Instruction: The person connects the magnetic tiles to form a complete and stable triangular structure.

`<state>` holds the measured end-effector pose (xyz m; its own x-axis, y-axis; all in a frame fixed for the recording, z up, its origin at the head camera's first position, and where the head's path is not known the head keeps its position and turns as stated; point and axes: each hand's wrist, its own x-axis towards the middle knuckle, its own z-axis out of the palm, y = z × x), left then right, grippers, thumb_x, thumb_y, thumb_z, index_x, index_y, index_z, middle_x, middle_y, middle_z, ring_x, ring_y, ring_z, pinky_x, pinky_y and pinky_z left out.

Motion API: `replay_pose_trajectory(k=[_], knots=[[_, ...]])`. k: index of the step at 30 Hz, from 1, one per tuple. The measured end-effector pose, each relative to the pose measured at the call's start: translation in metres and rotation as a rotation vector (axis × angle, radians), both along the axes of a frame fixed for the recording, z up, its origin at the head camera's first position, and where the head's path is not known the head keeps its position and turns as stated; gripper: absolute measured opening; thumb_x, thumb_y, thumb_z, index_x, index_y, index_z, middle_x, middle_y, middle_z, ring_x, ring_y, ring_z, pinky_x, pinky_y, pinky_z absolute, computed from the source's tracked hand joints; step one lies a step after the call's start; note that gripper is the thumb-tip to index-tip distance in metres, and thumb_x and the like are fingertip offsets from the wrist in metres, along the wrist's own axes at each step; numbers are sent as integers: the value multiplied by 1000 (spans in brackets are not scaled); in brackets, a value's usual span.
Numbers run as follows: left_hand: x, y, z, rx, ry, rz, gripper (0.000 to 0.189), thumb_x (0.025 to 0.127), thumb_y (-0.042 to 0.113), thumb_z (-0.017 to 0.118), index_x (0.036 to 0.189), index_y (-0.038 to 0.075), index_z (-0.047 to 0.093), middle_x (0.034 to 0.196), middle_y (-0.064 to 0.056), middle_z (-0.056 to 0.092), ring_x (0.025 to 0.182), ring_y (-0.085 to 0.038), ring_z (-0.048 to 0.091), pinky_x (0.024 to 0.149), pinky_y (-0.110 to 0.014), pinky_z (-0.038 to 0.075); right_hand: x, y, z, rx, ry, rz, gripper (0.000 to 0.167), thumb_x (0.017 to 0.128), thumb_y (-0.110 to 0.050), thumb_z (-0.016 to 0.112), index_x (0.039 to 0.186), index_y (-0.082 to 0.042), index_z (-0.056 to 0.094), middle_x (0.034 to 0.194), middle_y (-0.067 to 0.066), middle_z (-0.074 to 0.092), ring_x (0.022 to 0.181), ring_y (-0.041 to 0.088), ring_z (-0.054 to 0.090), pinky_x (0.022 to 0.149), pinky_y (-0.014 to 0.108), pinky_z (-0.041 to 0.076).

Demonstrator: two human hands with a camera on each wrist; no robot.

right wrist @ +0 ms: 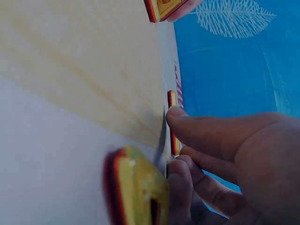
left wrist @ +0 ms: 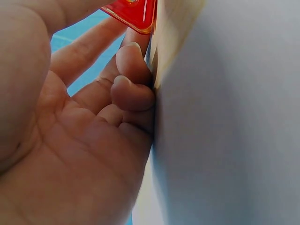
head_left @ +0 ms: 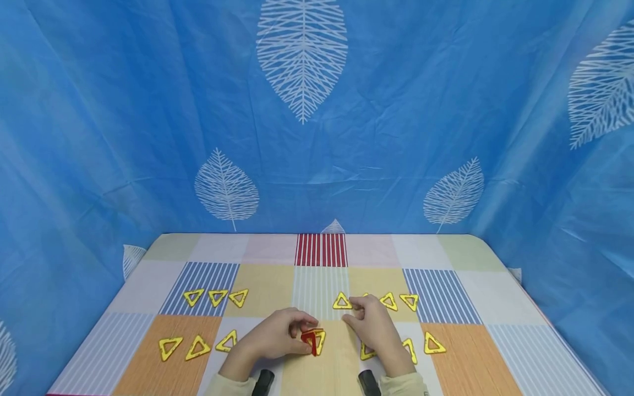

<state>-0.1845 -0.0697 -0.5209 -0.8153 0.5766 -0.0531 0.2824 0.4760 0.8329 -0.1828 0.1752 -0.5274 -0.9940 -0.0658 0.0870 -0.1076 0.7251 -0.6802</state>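
My left hand (head_left: 284,333) pinches a pair of triangular magnetic tiles (head_left: 313,341) with thumb and fingers, one face red and the other yellow. A red corner of the held tile (left wrist: 138,16) shows at the top of the left wrist view, and the curled lower fingers rest against the tabletop. To the right, my right hand (head_left: 371,322) reaches low over the table, thumb and index finger apart. Its index fingertip is beside a flat yellow triangular tile (head_left: 342,301); whether they touch I cannot tell. In the right wrist view, the thumb partly covers that tile (right wrist: 171,99).
Several yellow triangular tiles lie in two rows on each side, such as the left tile (head_left: 170,348) and the right tile (head_left: 434,343). The right hand and forearm partly hide some. A patchwork cloth (head_left: 317,286) covers the table; a blue leaf-print curtain (head_left: 376,137) surrounds it.
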Motion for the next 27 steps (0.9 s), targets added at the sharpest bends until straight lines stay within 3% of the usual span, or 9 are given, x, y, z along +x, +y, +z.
replay_pose_trajectory(k=[3,9,11,14,17,23,27], knots=[[0,0,-1,3,0,3,40,79,16,87,116,12,73,92,7,59,74,-11,51,65,-26,44,-2,0,1,25,21,16,40,84,-13,82,118,4,70,98,5,62,81,14,58,75,39,53],[0,-1,-3,10,5,4,41,79,16,87,117,11,73,92,8,59,74,-10,51,65,-25,44,-9,-2,0,-21,7,10,30,86,-7,79,112,6,73,63,-4,40,53,9,34,54,29,38],[0,-1,-4,13,8,2,42,79,15,87,117,11,72,92,8,59,75,-10,52,66,-25,45,-10,-2,0,-36,-1,-6,27,86,-7,79,110,4,75,60,-3,46,53,8,38,53,29,40],[0,-2,-4,14,13,-2,42,78,15,87,117,10,72,93,8,59,75,-10,52,66,-25,45,-12,-3,0,-15,6,-25,23,85,-9,80,106,0,77,77,3,67,66,11,56,62,33,50],[0,-2,-4,16,21,-4,42,79,15,87,118,10,72,93,8,59,76,-10,52,67,-25,45,-13,-4,0,12,26,-36,16,85,-10,80,100,-2,79,93,6,74,82,15,65,74,38,54],[0,-1,-4,11,28,2,39,80,16,87,115,9,74,92,8,59,75,-9,52,66,-25,45,-10,-5,2,54,83,-34,12,87,-8,79,97,-3,78,91,5,67,86,21,63,79,43,53],[0,0,-4,1,43,25,36,79,17,87,112,9,75,88,8,59,73,-8,52,65,-26,46,-7,-5,6,23,50,-26,15,89,-11,77,102,-4,76,95,5,69,84,18,62,75,39,53]])
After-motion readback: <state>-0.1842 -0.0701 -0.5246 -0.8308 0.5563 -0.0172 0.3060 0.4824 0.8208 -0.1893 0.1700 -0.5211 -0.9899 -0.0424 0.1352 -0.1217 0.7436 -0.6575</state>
